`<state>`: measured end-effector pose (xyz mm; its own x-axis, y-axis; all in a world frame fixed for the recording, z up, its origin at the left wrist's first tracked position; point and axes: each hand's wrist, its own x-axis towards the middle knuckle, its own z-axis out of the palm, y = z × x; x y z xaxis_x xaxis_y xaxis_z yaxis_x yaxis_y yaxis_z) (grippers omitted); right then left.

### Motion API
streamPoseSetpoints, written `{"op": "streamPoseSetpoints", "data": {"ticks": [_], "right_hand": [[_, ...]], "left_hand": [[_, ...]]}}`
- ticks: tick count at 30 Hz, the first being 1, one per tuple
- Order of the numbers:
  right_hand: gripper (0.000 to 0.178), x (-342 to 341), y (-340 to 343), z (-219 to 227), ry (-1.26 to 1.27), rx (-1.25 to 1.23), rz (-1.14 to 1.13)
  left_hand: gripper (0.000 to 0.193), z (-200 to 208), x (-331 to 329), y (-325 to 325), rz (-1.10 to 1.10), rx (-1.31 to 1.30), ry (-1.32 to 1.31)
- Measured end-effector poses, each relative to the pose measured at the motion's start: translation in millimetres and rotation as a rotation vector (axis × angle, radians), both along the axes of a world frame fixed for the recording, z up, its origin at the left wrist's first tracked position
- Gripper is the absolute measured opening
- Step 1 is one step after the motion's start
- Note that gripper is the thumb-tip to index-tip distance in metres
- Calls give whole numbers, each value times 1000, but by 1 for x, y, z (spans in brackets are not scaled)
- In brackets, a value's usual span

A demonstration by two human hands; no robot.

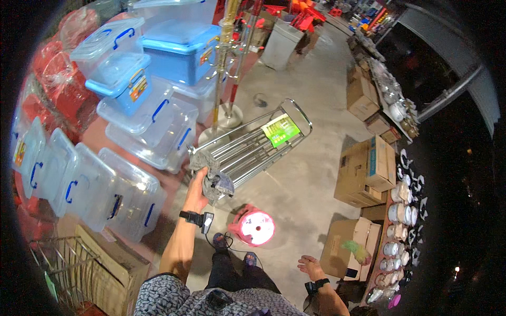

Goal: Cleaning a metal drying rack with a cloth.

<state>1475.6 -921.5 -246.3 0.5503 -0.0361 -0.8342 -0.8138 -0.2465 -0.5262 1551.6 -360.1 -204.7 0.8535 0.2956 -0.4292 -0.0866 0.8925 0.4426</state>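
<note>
1. Clear plastic tubs point(134, 189) with blue handles stand along the left edge of the floor point(316, 126), and blue-lidded boxes point(174, 59) are stacked beyond them.
2. A gold-coloured pole point(225, 47) rises from a round base, just beside the far stack.
3. The left hand point(197, 192) is closed around a crumpled grey rag point(217, 185), pressed against the near end of the metal rack. Whether the fingers also grip the rack is hidden.
4. The metal rack point(247, 164) slants across the middle of the floor, well in from its edges, its near end at the rag; a green label point(283, 130) lies across its far part.
5. A pink round stool point(247, 231) stands near the feet, its top brightly lit.
6. The right hand point(312, 266) hangs empty, fingers loosely spread.
7. Cardboard boxes point(356, 174) line the floor's right edge, with a row of white pots point(396, 213) beyond them.
</note>
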Motion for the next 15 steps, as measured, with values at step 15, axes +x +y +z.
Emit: {"op": "streamPoseSetpoints", "data": {"ticks": [15], "right_hand": [[40, 247, 133, -70, -524, -68, 941]], "left_hand": [[26, 69, -319, -79, 418, 524, 495]]}}
